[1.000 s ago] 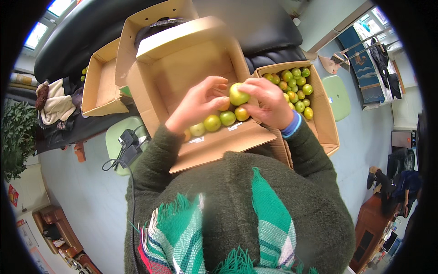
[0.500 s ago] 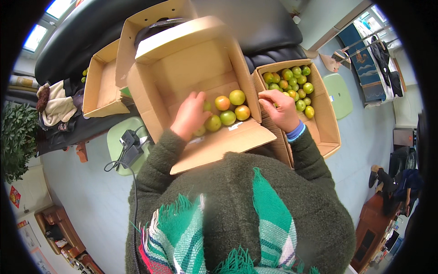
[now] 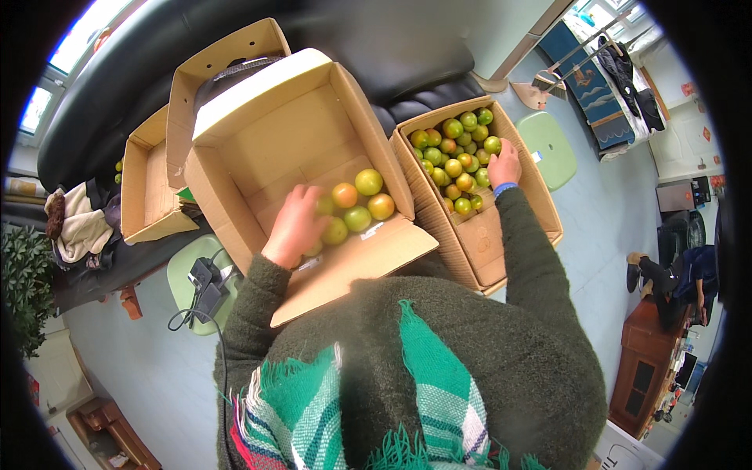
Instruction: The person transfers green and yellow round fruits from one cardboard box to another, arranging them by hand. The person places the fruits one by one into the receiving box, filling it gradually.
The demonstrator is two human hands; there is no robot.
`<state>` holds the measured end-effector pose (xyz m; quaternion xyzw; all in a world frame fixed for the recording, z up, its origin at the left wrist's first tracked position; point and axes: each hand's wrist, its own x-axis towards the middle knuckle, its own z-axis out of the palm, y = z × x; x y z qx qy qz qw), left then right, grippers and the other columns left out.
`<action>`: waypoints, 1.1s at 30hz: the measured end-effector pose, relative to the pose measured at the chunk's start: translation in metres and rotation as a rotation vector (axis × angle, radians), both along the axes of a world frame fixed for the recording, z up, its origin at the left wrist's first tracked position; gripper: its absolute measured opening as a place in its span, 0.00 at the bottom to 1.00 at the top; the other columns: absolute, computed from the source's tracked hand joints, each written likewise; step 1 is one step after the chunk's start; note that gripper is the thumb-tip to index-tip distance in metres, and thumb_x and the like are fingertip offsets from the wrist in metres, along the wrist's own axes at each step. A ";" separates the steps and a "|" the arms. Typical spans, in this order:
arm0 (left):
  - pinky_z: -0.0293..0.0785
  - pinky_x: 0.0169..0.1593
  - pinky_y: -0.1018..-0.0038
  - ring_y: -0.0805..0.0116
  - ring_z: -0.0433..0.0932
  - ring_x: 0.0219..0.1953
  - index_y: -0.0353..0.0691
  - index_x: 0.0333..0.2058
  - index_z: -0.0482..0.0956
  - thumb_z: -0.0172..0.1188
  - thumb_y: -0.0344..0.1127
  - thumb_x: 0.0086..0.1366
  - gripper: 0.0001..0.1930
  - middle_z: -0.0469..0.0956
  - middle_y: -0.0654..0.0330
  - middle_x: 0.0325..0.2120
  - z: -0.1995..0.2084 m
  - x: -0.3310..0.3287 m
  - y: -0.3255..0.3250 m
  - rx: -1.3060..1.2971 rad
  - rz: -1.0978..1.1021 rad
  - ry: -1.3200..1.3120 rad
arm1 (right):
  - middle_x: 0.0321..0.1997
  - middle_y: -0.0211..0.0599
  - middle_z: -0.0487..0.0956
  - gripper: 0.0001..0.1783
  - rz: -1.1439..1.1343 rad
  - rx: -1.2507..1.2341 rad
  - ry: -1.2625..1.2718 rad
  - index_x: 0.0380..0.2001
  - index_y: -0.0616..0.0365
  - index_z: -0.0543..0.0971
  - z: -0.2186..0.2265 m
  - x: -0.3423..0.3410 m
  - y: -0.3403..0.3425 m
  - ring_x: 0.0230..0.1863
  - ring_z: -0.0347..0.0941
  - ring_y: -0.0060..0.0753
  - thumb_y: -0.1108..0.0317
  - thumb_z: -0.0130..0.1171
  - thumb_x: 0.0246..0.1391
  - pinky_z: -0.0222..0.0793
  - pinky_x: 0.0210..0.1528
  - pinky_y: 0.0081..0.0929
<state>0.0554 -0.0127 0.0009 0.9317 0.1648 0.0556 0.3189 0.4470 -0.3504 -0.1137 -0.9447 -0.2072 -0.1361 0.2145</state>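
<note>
My left hand (image 3: 298, 225) is inside the middle cardboard box (image 3: 274, 141), its fingers apart and curved beside a small group of green and orange tomatoes. Nearest to it are a green tomato (image 3: 334, 231) and an orange one (image 3: 344, 195). Over in the right cardboard box (image 3: 540, 207), my right hand (image 3: 506, 166) has its fingers on a green tomato (image 3: 492, 146) at the edge of a larger heap of tomatoes (image 3: 452, 146). The underside of that grip is hidden.
A third cardboard box (image 3: 149, 180) stands at the left on a black sofa (image 3: 86, 133). Green stools (image 3: 184, 270) flank the boxes; the left one carries black adapters (image 3: 207, 286) with a trailing cable. At the far right a person (image 3: 689, 274) is partly visible.
My right hand has moved from the wall between the boxes to the heap in the right box and onto a tomato. The left hand stays by its tomatoes. The whole view has shifted.
</note>
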 end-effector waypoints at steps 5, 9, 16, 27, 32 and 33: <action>0.77 0.60 0.55 0.38 0.77 0.57 0.33 0.58 0.75 0.70 0.30 0.63 0.25 0.77 0.43 0.53 0.003 -0.004 0.008 0.024 0.046 -0.082 | 0.62 0.47 0.77 0.32 0.083 -0.306 -0.057 0.66 0.46 0.73 -0.021 0.027 -0.004 0.54 0.81 0.59 0.70 0.67 0.58 0.79 0.56 0.53; 0.77 0.60 0.55 0.38 0.78 0.57 0.33 0.58 0.75 0.68 0.29 0.65 0.23 0.78 0.42 0.53 0.006 -0.013 0.020 0.071 0.099 -0.123 | 0.49 0.53 0.76 0.27 0.098 -0.462 -0.221 0.62 0.49 0.74 -0.019 0.035 -0.004 0.46 0.79 0.63 0.72 0.63 0.58 0.79 0.47 0.52; 0.77 0.60 0.53 0.37 0.77 0.56 0.33 0.57 0.76 0.67 0.30 0.65 0.23 0.78 0.41 0.52 0.010 -0.020 0.030 0.022 0.180 -0.152 | 0.47 0.54 0.76 0.14 0.154 -0.544 -0.243 0.47 0.53 0.73 -0.013 0.038 -0.003 0.49 0.78 0.61 0.71 0.63 0.60 0.77 0.48 0.55; 0.79 0.57 0.74 0.72 0.82 0.50 0.31 0.57 0.79 0.63 0.24 0.72 0.16 0.82 0.59 0.47 0.045 -0.019 0.035 -0.337 0.162 -0.296 | 0.48 0.42 0.84 0.28 0.431 0.395 0.037 0.56 0.56 0.78 0.125 -0.098 0.072 0.45 0.85 0.39 0.67 0.77 0.53 0.82 0.49 0.34; 0.79 0.60 0.74 0.73 0.81 0.53 0.33 0.62 0.75 0.66 0.26 0.72 0.22 0.81 0.58 0.51 0.076 0.003 0.006 -0.647 0.047 -0.244 | 0.57 0.46 0.83 0.31 1.166 0.479 0.083 0.58 0.59 0.79 0.183 -0.174 0.153 0.55 0.83 0.45 0.78 0.75 0.48 0.80 0.57 0.37; 0.79 0.61 0.74 0.72 0.81 0.53 0.33 0.63 0.74 0.66 0.26 0.72 0.23 0.81 0.57 0.51 0.079 0.004 0.001 -0.693 0.013 -0.260 | 0.57 0.48 0.83 0.31 1.256 0.455 0.049 0.57 0.59 0.79 0.187 -0.182 0.167 0.55 0.82 0.50 0.77 0.77 0.47 0.80 0.58 0.40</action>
